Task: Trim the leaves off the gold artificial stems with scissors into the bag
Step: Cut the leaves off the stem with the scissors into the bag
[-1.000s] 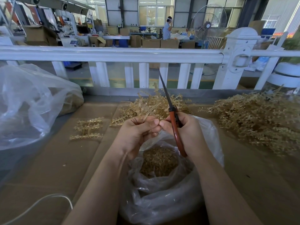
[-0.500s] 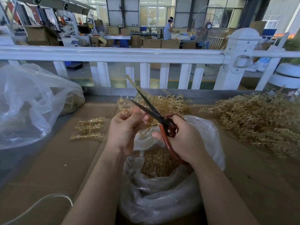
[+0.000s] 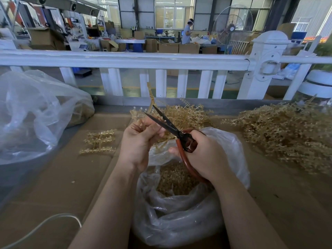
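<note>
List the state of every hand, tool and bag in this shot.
Left hand: gripping a gold stem.
Right hand: gripping the scissors.
Scissors: blades open around the stem.
Bag: mouth open, gold trimmings inside.
Side bag: crumpled, partly filled.

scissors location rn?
Head view, centre: the scissors are in the right hand, blades open toward the gold stem held by the left hand, above the bag.

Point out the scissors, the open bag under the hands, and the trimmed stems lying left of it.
scissors [image 3: 166, 124]: head view, on the dark blades.
bag [image 3: 233, 151]: head view, right rim.
trimmed stems [image 3: 99, 141]: head view, middle of the small pile.
</note>
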